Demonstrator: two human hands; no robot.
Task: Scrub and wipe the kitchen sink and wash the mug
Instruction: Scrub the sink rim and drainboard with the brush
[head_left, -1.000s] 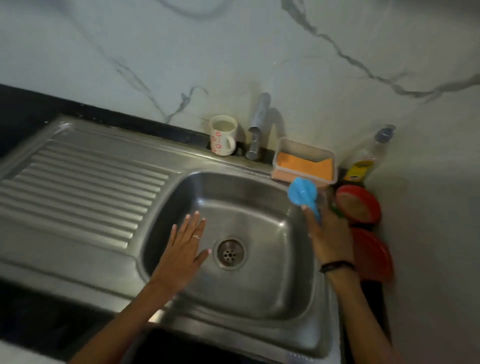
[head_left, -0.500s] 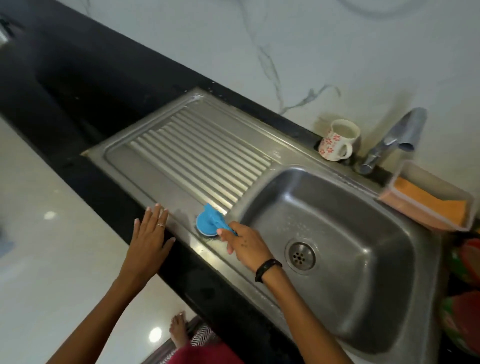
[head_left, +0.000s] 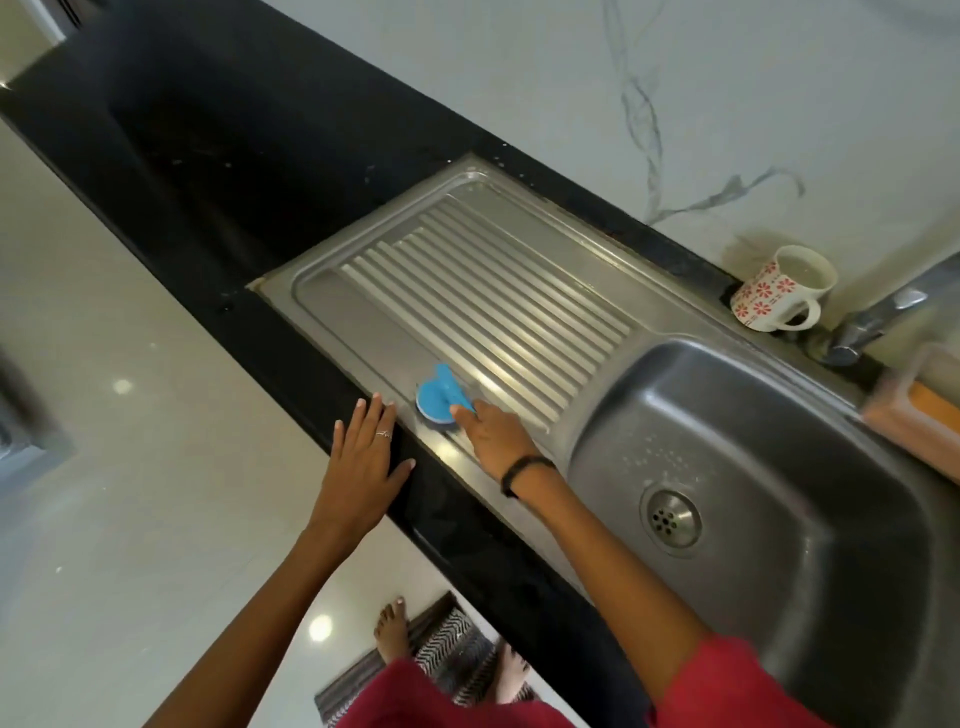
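Observation:
My right hand (head_left: 493, 434) grips a round blue scrubber (head_left: 439, 399) and presses it on the near edge of the steel drainboard (head_left: 498, 306), left of the sink basin (head_left: 779, 441). With straight fingers, my left hand (head_left: 361, 467) lies flat on the black counter edge (head_left: 332, 384) just left of the scrubber. A white mug (head_left: 782, 288) with red flowers stands upright at the back by the wall, beside the tap (head_left: 883, 317). The basin shows its drain (head_left: 670, 517).
A clear tray with an orange sponge (head_left: 930, 410) sits at the right edge behind the basin. Black countertop (head_left: 208, 130) stretches to the left. Below the counter are a pale floor (head_left: 104, 467), a striped mat (head_left: 447, 654) and a bare foot.
My right hand carried the scrubber from the basin's right rim across to the drainboard and further left along its near edge. My left hand left the basin and settled on the counter edge.

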